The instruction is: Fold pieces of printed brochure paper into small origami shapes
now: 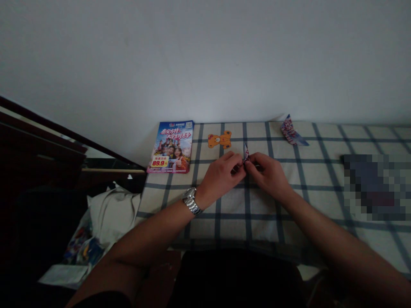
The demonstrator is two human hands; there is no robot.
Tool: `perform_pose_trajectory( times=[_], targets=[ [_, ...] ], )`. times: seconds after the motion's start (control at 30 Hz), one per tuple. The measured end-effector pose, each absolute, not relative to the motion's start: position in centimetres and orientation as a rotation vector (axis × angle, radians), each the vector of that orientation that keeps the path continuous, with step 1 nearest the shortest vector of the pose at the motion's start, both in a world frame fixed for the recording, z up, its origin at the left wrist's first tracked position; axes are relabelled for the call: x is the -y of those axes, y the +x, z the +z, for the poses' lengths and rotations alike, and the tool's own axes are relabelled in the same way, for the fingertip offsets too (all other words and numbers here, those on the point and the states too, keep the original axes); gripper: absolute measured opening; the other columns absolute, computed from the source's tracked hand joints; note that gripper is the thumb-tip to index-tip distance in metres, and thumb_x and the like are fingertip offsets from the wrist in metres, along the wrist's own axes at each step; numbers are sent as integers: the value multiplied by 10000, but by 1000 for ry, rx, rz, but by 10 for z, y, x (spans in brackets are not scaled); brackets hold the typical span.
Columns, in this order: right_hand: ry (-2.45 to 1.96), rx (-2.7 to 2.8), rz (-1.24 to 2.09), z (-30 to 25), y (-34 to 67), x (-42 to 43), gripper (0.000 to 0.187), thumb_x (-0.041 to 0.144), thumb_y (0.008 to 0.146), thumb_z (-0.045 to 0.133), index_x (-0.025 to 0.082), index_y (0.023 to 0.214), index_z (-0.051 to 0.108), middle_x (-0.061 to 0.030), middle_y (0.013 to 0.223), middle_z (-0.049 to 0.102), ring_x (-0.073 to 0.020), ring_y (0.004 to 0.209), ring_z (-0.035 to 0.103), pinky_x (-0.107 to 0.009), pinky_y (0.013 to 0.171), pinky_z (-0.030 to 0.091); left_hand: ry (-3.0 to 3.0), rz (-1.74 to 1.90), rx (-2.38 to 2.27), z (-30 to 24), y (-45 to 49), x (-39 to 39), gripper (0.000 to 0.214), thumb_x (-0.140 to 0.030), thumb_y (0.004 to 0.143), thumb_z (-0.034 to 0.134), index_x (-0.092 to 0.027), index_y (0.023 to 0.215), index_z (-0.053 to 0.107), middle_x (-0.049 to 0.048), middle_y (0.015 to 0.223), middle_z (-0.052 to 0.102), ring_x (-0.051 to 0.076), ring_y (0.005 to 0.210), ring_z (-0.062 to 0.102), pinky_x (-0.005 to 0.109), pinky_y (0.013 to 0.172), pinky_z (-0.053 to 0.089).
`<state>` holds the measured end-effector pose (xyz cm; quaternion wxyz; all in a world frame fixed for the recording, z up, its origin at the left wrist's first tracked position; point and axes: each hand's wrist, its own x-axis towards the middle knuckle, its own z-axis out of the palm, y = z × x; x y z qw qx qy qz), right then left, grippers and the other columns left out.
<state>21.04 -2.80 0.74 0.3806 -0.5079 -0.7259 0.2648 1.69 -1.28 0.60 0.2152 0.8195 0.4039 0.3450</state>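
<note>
Between my two hands is a small piece of folded printed paper, its pointed tip sticking up above my fingers. My left hand, below a silver wristwatch, pinches it from the left. From the right, my right hand pinches the same paper with thumb and fingers. Most of the paper is covered by my fingertips. An orange teddy bear cutout lies flat just beyond my left hand. Farther right, near the wall, stands a folded paper figure with a pink and blue print.
A stack of printed flyers lies at the left end of the checked cloth. A blurred-out dark object is at the right. The white wall bounds the back. Pale bags sit low on the left beside dark furniture.
</note>
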Motion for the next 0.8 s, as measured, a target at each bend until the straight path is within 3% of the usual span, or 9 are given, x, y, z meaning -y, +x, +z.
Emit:
perform_pose_trajectory(
  times=[0.33, 0.6, 0.8],
  targets=[
    [-1403, 1874, 626, 10, 210, 29, 303, 275, 969, 555, 241, 675, 487, 13, 598, 532, -158, 562, 491, -322, 572, 352, 2325, 909, -1069, 5, 20, 19, 64, -147, 963, 626, -199, 927, 619, 15, 914, 622, 150, 800, 598, 289, 706, 500],
    [-1408, 1904, 640, 12, 211, 28, 303, 237, 941, 565, 238, 660, 453, 26, 584, 495, -150, 556, 471, -323, 582, 331, 2294, 934, -1037, 2, 20, 18, 85, -119, 944, 631, -202, 941, 615, 20, 940, 632, 159, 850, 634, 302, 774, 553],
    [-1271, 2006, 615, 11, 212, 26, 275, 233, 993, 538, 245, 736, 441, 7, 696, 527, -171, 639, 503, -334, 639, 354, 2027, 1030, -1028, -1, 21, 16, 340, -78, 925, 635, -219, 1231, 586, 51, 1183, 689, 129, 846, 706, 297, 823, 616]
  ],
)
